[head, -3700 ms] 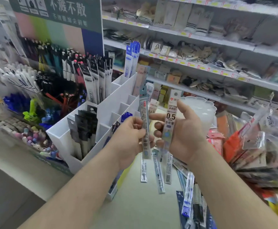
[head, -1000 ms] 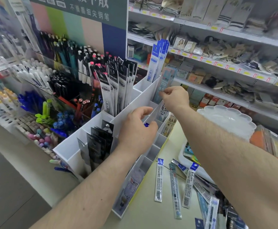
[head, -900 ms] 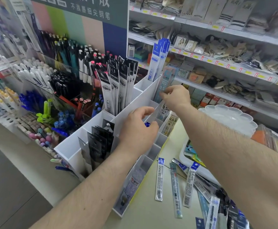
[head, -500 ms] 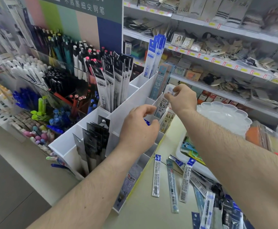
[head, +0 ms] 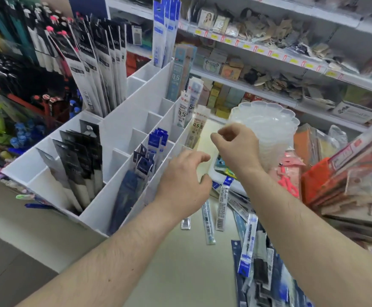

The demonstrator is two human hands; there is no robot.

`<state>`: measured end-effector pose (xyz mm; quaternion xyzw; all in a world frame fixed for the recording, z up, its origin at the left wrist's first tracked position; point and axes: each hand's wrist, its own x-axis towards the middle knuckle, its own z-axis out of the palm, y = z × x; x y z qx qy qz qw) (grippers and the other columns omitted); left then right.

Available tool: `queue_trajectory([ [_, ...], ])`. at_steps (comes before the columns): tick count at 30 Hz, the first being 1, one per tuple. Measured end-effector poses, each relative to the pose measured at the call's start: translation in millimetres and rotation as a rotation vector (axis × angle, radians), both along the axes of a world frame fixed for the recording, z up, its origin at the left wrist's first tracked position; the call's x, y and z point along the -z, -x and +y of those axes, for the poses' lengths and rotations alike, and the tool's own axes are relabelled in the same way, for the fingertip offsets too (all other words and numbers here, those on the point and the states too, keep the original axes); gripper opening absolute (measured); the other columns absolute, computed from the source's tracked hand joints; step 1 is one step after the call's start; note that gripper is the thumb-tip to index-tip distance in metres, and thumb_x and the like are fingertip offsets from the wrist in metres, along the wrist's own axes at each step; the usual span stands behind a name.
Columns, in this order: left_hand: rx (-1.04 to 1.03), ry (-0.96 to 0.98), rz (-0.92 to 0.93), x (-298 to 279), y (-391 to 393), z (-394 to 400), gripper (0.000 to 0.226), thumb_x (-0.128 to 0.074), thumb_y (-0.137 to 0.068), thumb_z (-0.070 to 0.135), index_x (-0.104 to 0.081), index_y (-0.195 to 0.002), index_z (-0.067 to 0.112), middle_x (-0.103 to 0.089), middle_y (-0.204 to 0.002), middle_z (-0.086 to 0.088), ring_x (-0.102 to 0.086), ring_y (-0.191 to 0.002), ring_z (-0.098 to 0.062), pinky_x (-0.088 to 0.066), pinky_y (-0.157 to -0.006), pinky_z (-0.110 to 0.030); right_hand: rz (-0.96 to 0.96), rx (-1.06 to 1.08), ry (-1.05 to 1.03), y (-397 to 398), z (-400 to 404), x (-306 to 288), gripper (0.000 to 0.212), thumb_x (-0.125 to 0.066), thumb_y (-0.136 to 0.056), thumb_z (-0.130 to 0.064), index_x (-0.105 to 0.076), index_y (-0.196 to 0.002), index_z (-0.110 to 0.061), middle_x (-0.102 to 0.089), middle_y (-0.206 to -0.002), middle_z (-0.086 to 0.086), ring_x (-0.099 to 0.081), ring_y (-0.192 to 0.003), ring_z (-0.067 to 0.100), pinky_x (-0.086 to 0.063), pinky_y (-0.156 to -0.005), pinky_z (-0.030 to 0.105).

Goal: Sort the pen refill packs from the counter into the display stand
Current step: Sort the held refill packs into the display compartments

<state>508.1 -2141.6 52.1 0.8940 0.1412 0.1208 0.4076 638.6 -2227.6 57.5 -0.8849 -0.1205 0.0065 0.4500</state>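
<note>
The white display stand (head: pixel 123 125) has stepped compartments holding black, blue and pale refill packs. Two packs marked 0.5 (head: pixel 184 111) stand in its right-hand column. My left hand (head: pixel 184 185) hovers just right of the stand's edge, fingers curled apart and holding nothing. My right hand (head: pixel 236 147) is higher, beside the pack marked 0.55 (head: pixel 197 127), fingers loosely bent and empty. Several loose refill packs (head: pixel 221 202) lie on the counter (head: pixel 180 267) below both hands, with more in a heap (head: pixel 260 262) at the right.
Pens in racks (head: pixel 25 69) fill the left. A clear scalloped plastic tub (head: pixel 267 122) stands behind my right hand. Orange and pink packaged goods (head: pixel 335 180) are stacked at the right. Shelves of small items (head: pixel 269 52) run along the back.
My right hand has let go of the 0.5 pack in the stand's right column and drawn back toward me. My left hand has come off the stand's edge and moved right. The view has tilted down.
</note>
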Motion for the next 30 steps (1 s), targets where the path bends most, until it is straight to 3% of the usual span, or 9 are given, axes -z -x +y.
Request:
queue_trajectory([
  [5, 0.079, -0.079, 0.302, 37, -6, -7, 0.045, -0.055, -0.09, 0.017, -0.052, -0.135, 0.022, -0.05, -0.138, 0.001, -0.043, -0.13, -0.022, -0.035, -0.106, -0.031, 0.168, 0.123, 0.063, 57, -56, 43, 0.004, -0.068, -0.085, -0.02, -0.07, -0.083, -0.018, -0.067, -0.075, -0.009, -0.062, -0.077, 0.015, -0.045, -0.068, 0.025],
  [7, 0.168, -0.141, 0.447, 58, -10, -15, 0.046, -0.05, -0.09, 0.012, -0.051, -0.135, 0.018, -0.049, -0.139, -0.006, -0.043, -0.13, -0.026, -0.035, -0.107, -0.033, 0.297, 0.1, 0.209, 79, -75, 72, 0.013, -0.066, -0.087, -0.022, -0.071, -0.097, -0.017, -0.07, -0.091, -0.007, -0.063, -0.092, 0.018, -0.042, -0.072, 0.024],
  [9, 0.205, -0.184, 0.551, 81, -16, -25, 0.048, -0.047, -0.089, 0.01, -0.048, -0.136, 0.016, -0.047, -0.138, -0.011, -0.042, -0.129, -0.031, -0.039, -0.104, -0.037, 0.387, 0.064, 0.404, 89, -88, 98, 0.037, -0.064, -0.088, -0.03, -0.067, -0.121, -0.014, -0.067, -0.12, 0.0, -0.059, -0.114, 0.021, -0.042, -0.088, 0.026],
  [10, 0.194, -0.216, 0.592, 92, -20, -30, 0.049, -0.046, -0.089, 0.012, -0.045, -0.138, 0.017, -0.044, -0.139, -0.013, -0.041, -0.129, -0.033, -0.04, -0.103, -0.039, 0.386, 0.048, 0.498, 90, -92, 106, 0.045, -0.063, -0.088, -0.036, -0.064, -0.126, -0.012, -0.063, -0.128, 0.003, -0.055, -0.12, 0.023, -0.042, -0.094, 0.029],
  [14, 0.138, -0.389, 0.707, 121, -35, -43, 0.053, -0.046, -0.096, 0.037, -0.033, -0.147, 0.029, -0.029, -0.146, -0.016, -0.032, -0.132, -0.035, -0.035, -0.102, -0.042, 0.191, 0.054, 0.833, 82, -99, 114, 0.062, -0.055, -0.086, -0.06, -0.059, -0.124, -0.011, -0.058, -0.129, 0.007, -0.046, -0.121, 0.029, -0.039, -0.099, 0.039],
  [18, 0.1, -0.5, 0.677, 140, -34, -56, 0.055, -0.054, -0.089, 0.057, -0.042, -0.136, 0.031, -0.03, -0.143, -0.014, -0.032, -0.128, -0.034, -0.034, -0.101, -0.042, 0.172, 0.004, 0.92, 71, -103, 122, 0.083, -0.052, -0.082, -0.072, -0.047, -0.137, -0.01, -0.05, -0.139, 0.01, -0.04, -0.13, 0.029, -0.034, -0.104, 0.04],
  [23, 0.113, -0.398, 0.587, 148, -16, -59, 0.042, -0.059, -0.091, 0.03, -0.05, -0.131, 0.022, -0.033, -0.142, -0.011, -0.034, -0.126, -0.031, -0.039, -0.1, -0.036, 0.224, -0.066, 0.924, 47, -103, 132, 0.103, -0.058, -0.072, -0.08, -0.035, -0.146, -0.012, -0.042, -0.147, 0.014, -0.036, -0.136, 0.032, -0.03, -0.111, 0.042],
  [26, 0.129, -0.336, 0.558, 148, 0, -58, 0.044, -0.051, -0.09, 0.008, -0.047, -0.133, 0.02, -0.033, -0.139, -0.011, -0.037, -0.121, -0.032, -0.039, -0.097, -0.033, 0.233, -0.085, 0.965, 37, -100, 131, 0.109, -0.061, -0.066, -0.084, -0.038, -0.144, -0.012, -0.046, -0.145, 0.014, -0.04, -0.136, 0.032, -0.031, -0.11, 0.042],
  [30, 0.095, -0.275, 0.577, 143, 14, -57, 0.047, -0.046, -0.088, 0.0, -0.042, -0.133, 0.016, -0.036, -0.134, -0.012, -0.046, -0.114, -0.034, -0.04, -0.093, -0.034, 0.246, -0.118, 1.078, 35, -98, 133, 0.109, -0.057, -0.06, -0.087, -0.043, -0.139, -0.014, -0.047, -0.142, 0.014, -0.041, -0.134, 0.032, -0.031, -0.108, 0.044],
])
